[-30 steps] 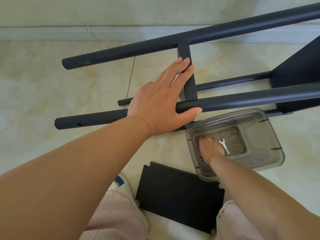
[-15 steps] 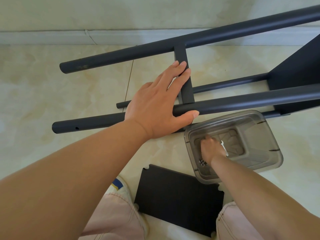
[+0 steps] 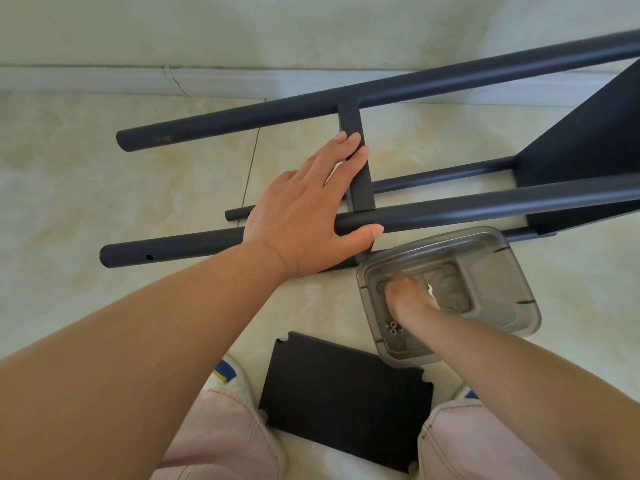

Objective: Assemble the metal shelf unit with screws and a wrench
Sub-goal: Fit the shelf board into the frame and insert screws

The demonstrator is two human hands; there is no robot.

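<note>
Left hand [image 3: 304, 216] lies flat, fingers straight, on the frame [image 3: 450, 213]; right hand [image 3: 410, 296] reaches into the bin [image 3: 502, 271], grip unclear.

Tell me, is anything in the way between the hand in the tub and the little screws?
Nothing visible is. The right hand is already down inside the clear tub, and the screws lie on the bottom right beside it. Its fingers are blurred, so whether it holds anything cannot be told.
</note>
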